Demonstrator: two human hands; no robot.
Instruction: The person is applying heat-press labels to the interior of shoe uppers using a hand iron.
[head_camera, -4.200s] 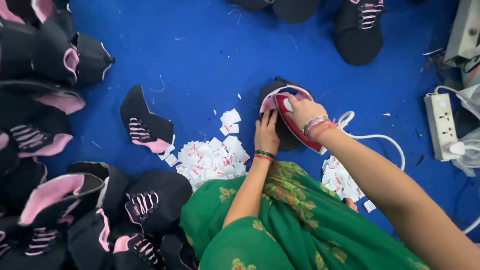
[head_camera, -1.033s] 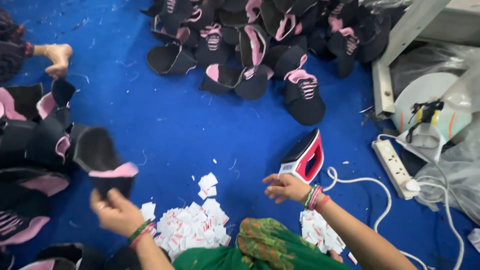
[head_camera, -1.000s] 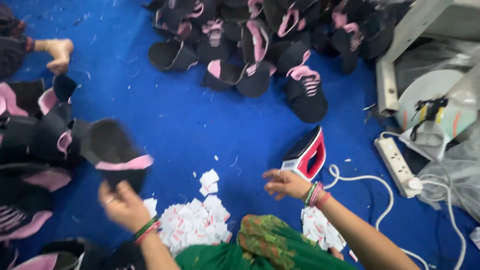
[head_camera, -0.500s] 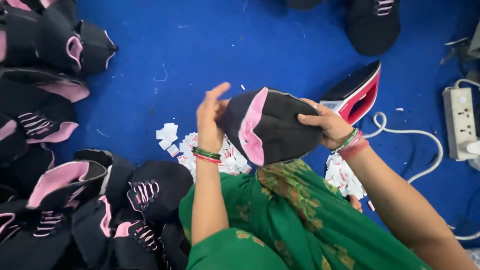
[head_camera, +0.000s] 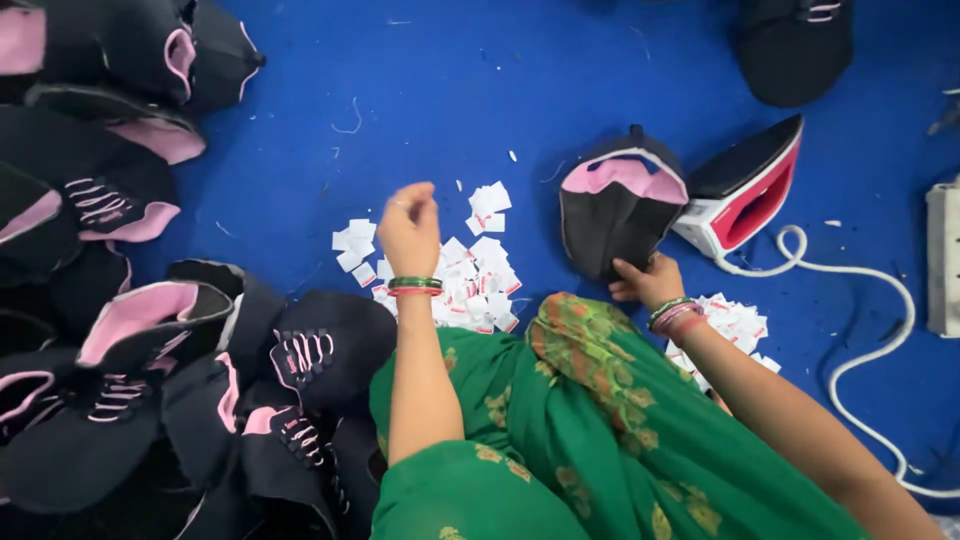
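Observation:
My right hand (head_camera: 645, 281) grips the lower edge of a black shoe upper with pink lining (head_camera: 617, 199), which rests on the blue floor (head_camera: 420, 90) beside a red and white iron (head_camera: 745, 185). My left hand (head_camera: 408, 227) hovers over a heap of small white labels (head_camera: 470, 275), fingers bunched together; whether it pinches a label is too small to tell. My green patterned garment (head_camera: 590, 430) fills the bottom of the view.
Piles of black and pink shoe uppers (head_camera: 130, 300) crowd the left side and bottom left. Another upper (head_camera: 795, 45) lies at the top right. The iron's white cord (head_camera: 860, 330) loops toward a power strip (head_camera: 942, 255) at the right edge. More labels (head_camera: 735, 325) lie by my right wrist.
The shoe upper has gone from held up in front of me to resting on the floor by the iron. My left hand dropped from the upper to the label heap.

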